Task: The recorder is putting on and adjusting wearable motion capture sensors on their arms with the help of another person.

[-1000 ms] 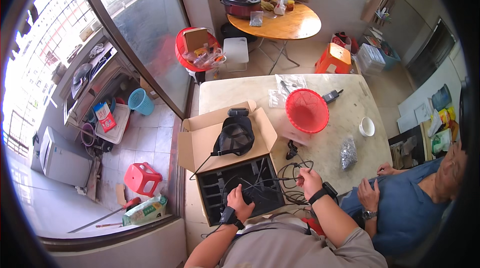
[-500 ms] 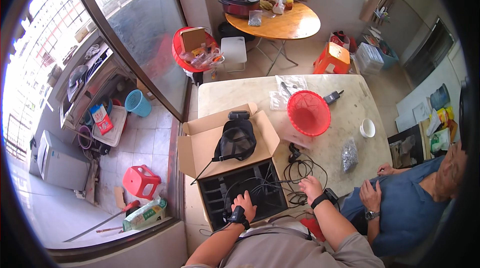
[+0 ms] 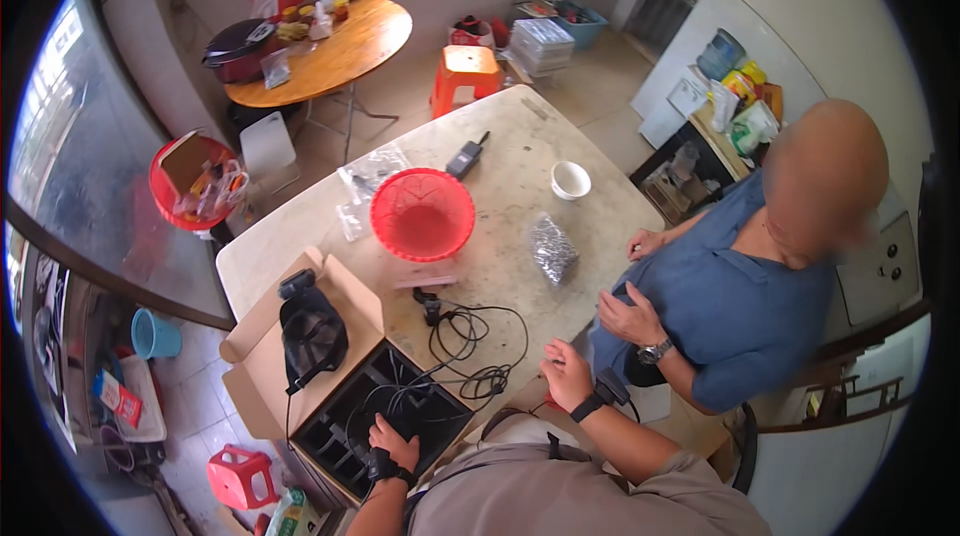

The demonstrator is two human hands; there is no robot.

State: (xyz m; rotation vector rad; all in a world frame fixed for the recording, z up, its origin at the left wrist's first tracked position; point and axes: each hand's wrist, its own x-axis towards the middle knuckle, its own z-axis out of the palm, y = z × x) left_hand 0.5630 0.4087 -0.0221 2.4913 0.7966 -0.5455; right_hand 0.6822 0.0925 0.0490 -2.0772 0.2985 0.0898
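My left hand (image 3: pixel 395 446) lies over the black foam insert (image 3: pixel 345 404) of an open cardboard box (image 3: pixel 262 351), fingers spread next to thin black cables. A black strapped device (image 3: pixel 312 331) rests on the raised lid. My right hand (image 3: pixel 568 376) is above the table's near edge, right of a tangle of black cable (image 3: pixel 490 376); its fingers are curled together, and what they hold, if anything, is hidden. Both wrists carry black bands with small devices. A red plastic basket (image 3: pixel 422 216) stands on the table (image 3: pixel 510 136) beyond the box.
A person in a blue shirt (image 3: pixel 740 286) stands close on the right, hands near the table edge. On the table are a silvery plastic bag (image 3: pixel 553 251), a white bowl (image 3: pixel 570 181), a black handheld radio (image 3: pixel 466 158) and clear bags (image 3: pixel 372 176). An orange stool (image 3: pixel 465 76) stands behind.
The view has swung to the right, toward the person in blue. My right hand has moved away from the cable tangle, nearer that person. My left hand stays over the box.
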